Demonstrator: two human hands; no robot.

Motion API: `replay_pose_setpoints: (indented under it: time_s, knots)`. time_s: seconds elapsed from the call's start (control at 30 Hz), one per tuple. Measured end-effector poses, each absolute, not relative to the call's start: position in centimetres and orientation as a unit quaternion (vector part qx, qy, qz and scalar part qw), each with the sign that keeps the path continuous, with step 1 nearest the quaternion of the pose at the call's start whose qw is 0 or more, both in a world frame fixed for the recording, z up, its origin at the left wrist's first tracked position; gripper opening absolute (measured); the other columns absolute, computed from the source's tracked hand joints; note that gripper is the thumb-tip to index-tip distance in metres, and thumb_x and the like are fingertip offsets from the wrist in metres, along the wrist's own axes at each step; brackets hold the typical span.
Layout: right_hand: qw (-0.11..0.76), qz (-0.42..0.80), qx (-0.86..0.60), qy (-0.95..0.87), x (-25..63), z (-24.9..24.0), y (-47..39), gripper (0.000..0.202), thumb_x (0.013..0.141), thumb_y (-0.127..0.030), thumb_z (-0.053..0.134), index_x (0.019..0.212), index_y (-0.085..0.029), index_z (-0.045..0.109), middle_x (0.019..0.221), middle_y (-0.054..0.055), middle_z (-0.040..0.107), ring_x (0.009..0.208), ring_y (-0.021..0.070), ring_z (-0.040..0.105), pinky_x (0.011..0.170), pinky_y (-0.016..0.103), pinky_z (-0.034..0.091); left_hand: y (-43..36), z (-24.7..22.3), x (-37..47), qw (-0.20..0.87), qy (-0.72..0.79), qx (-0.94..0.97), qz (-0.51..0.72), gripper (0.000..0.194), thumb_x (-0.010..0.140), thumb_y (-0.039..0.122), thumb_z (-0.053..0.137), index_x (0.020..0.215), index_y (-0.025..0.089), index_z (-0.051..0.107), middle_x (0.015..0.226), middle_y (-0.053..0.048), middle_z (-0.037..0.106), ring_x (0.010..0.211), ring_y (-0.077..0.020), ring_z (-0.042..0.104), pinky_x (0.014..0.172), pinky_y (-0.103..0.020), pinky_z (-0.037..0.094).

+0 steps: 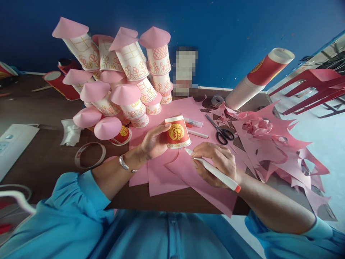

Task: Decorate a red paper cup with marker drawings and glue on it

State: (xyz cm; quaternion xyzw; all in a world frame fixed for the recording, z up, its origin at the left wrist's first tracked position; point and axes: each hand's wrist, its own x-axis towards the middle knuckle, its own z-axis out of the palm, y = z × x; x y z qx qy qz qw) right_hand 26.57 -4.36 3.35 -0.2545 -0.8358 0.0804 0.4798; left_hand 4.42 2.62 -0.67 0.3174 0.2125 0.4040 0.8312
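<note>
My left hand point(156, 141) is wrapped round a red and white paper cup point(176, 133) with a gold emblem. The cup is upside down or nearly so, its wider white rim low, with drawn marks along that edge. In my right hand point(215, 163) is a white marker point(219, 175) with an orange end, its tip close to the cup's lower edge; whether it touches is unclear. Under both hands lie pink paper sheets point(167, 176). Behind the cup rest a second white marker point(198, 134) and a glue stick point(194, 123).
Decorated cup towers with pink cone roofs point(125, 95) stand at the back left. Black scissors point(223, 133) lie right of the cup. Pink scraps point(272, 151) and a tall cup stack point(246, 90) occupy the right side. A tape roll point(90, 155) lies left, near my forearm.
</note>
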Motion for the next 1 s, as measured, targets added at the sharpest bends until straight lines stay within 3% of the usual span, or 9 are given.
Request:
replay_pose_setpoints:
  time_s: [0.23,0.4,0.57,0.73,1.0]
  knots:
    - [0.467,0.074,-0.235,-0.849,26.1,3.4,-4.5,0.028,0.106,-0.008,0.066,0.126,-0.027,0.066,0.092,0.006,0.085,0.087,0.0259,0.088,0.083,0.036,0.076,2.8,-1.4,4.0,0.812,0.221,0.338,0.421,0.059,0.097,0.060,0.087,0.135,0.014,0.083,0.137,-0.020,0.086,0.125,-0.0367,0.082,0.103,-0.047,0.068]
    - [0.465,0.081,-0.241,-0.848,26.0,3.5,-4.8,0.031,0.104,-0.006,0.066,0.127,-0.027,0.064,0.089,0.004,0.084,0.074,0.0240,0.085,0.069,0.034,0.073,2.5,-1.1,3.9,0.802,0.223,0.382,0.401,0.059,0.093,0.061,0.094,0.132,0.019,0.082,0.131,-0.017,0.087,0.121,-0.0353,0.083,0.098,-0.043,0.067]
    - [0.464,0.070,-0.294,-0.833,26.2,3.3,-4.8,0.019,0.106,-0.009,0.067,0.114,-0.026,0.065,0.085,-0.001,0.080,0.071,0.0173,0.082,0.066,0.026,0.066,2.3,0.0,4.1,0.786,0.221,0.423,0.393,0.068,0.094,0.072,0.091,0.132,0.016,0.084,0.148,-0.020,0.082,0.130,-0.0370,0.080,0.105,-0.046,0.065]
    - [0.461,0.057,-0.309,-0.830,26.0,3.0,-4.9,0.016,0.108,-0.010,0.068,0.111,-0.026,0.067,0.084,-0.002,0.080,0.070,0.0154,0.080,0.062,0.024,0.063,2.3,-0.7,3.9,0.798,0.222,0.398,0.394,0.052,0.096,0.060,0.093,0.126,0.018,0.085,0.124,-0.014,0.088,0.119,-0.0331,0.082,0.102,-0.044,0.065]
    - [0.460,0.039,-0.314,-0.830,25.8,2.7,-4.9,0.016,0.109,-0.011,0.069,0.114,-0.025,0.066,0.083,-0.002,0.079,0.070,0.0160,0.081,0.058,0.024,0.058,2.3,-1.0,4.0,0.794,0.215,0.426,0.377,0.069,0.094,0.064,0.093,0.146,0.020,0.078,0.123,-0.016,0.088,0.123,-0.0396,0.083,0.099,-0.047,0.067]
